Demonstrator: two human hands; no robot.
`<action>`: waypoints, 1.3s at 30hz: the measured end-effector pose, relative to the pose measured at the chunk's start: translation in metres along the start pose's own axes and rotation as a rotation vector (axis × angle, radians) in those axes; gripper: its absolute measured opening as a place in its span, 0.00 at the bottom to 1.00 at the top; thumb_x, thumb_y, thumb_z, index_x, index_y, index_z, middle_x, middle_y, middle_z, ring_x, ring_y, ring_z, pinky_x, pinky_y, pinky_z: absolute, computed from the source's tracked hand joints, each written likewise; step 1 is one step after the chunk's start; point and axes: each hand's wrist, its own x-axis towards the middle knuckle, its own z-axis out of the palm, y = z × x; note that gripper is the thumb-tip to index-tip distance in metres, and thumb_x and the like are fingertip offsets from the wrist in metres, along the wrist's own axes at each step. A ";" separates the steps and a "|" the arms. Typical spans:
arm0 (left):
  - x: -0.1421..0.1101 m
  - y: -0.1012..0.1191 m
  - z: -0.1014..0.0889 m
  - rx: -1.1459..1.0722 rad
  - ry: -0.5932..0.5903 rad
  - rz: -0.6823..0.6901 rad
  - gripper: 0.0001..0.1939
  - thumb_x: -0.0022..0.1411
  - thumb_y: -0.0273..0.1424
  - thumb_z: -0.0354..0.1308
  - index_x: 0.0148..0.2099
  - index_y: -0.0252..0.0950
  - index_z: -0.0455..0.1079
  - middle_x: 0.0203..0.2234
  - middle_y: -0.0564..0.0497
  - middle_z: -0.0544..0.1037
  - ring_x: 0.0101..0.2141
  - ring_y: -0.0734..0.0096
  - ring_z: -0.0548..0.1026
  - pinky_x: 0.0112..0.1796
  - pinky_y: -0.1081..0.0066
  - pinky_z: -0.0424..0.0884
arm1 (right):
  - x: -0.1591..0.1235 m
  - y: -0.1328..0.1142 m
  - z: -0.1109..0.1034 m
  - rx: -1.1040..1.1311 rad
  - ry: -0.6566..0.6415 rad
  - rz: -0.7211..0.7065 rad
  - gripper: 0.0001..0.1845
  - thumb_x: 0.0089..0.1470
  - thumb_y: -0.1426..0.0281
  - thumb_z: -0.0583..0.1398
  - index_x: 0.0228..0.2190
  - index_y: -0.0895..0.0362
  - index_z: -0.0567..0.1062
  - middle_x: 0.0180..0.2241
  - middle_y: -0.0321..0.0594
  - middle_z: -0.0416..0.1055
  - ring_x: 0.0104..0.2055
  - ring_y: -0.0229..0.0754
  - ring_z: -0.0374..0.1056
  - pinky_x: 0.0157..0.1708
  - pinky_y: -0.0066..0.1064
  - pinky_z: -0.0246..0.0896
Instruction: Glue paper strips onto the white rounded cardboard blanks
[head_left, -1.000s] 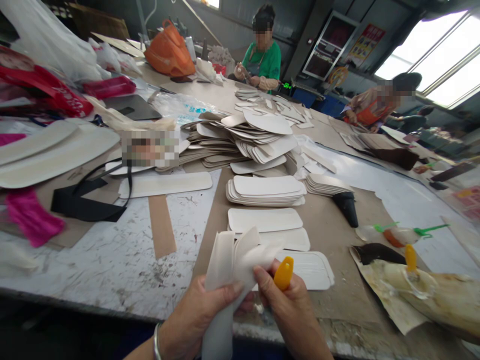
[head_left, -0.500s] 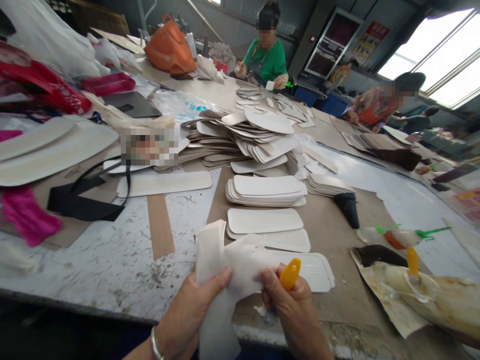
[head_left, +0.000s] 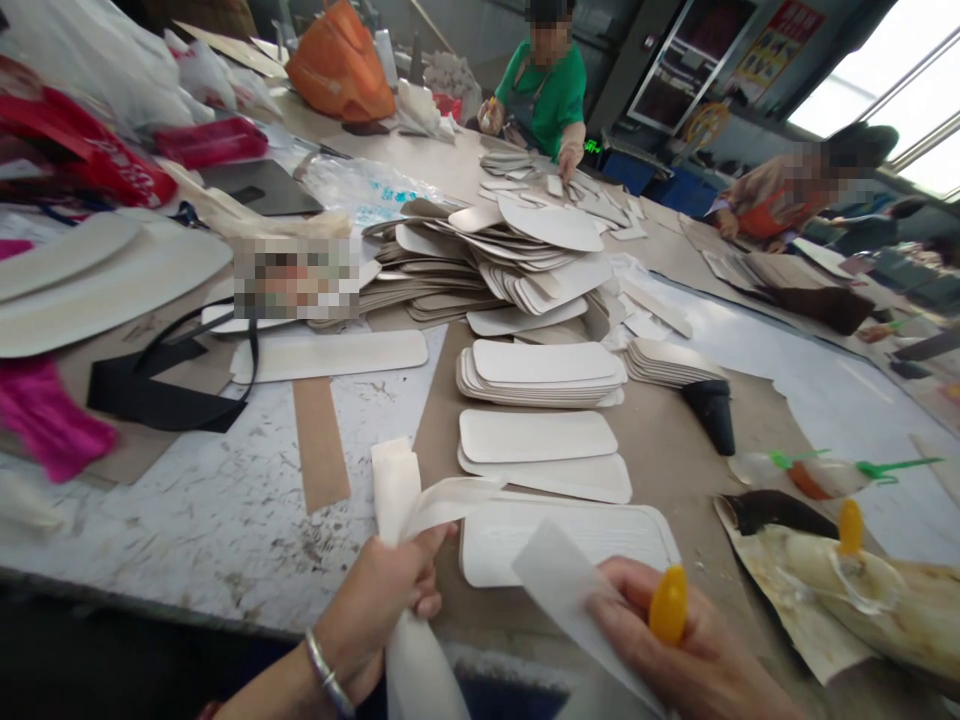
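My left hand (head_left: 386,590), with a silver bangle at the wrist, is closed around a bundle of long white strips (head_left: 397,490). One strip fans out of the bundle to the right, and the lower ends hang past the table edge. My right hand (head_left: 675,630) pinches a single translucent white strip (head_left: 555,570) and also keeps a yellow plastic handle (head_left: 668,605) in its grip; the far end of that tool is hidden. Between and beyond both hands lie white rounded panels (head_left: 570,540), the nearest with a wet-looking, streaked top.
Further back are more white panels (head_left: 536,437), a neat stack (head_left: 540,372) and a large loose pile (head_left: 487,260). On the right are a black cone (head_left: 711,415), green-tipped bottles (head_left: 814,475) and a stained container (head_left: 900,600) with a yellow handle. Two people work across the table.
My right hand has moved right and towards me, drawing one strip away from the bundle. My left hand has shifted slightly left and down, still gripping the other strips.
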 end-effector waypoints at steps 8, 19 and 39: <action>0.011 -0.010 0.010 0.006 -0.024 -0.030 0.27 0.38 0.53 0.64 0.28 0.34 0.65 0.09 0.65 0.54 0.14 0.83 0.52 0.16 0.78 0.57 | 0.064 0.015 0.015 -0.329 -0.194 -0.138 0.15 0.49 0.65 0.55 0.15 0.56 0.62 0.16 0.29 0.52 0.20 0.32 0.46 0.19 0.24 0.41; 0.013 -0.006 0.011 0.247 -0.051 -0.007 0.20 0.40 0.43 0.66 0.24 0.35 0.63 0.09 0.60 0.61 0.14 0.81 0.59 0.19 0.77 0.59 | 0.081 0.008 0.011 -0.686 -0.158 -0.139 0.13 0.51 0.67 0.55 0.19 0.57 0.72 0.18 0.33 0.63 0.22 0.36 0.57 0.22 0.26 0.44; 0.021 -0.014 0.006 0.447 0.015 0.058 0.19 0.41 0.44 0.66 0.19 0.34 0.65 0.07 0.57 0.63 0.13 0.78 0.60 0.18 0.77 0.58 | 0.024 0.075 -0.081 -0.906 0.284 0.072 0.15 0.58 0.66 0.48 0.34 0.58 0.72 0.35 0.45 0.72 0.38 0.46 0.68 0.37 0.33 0.57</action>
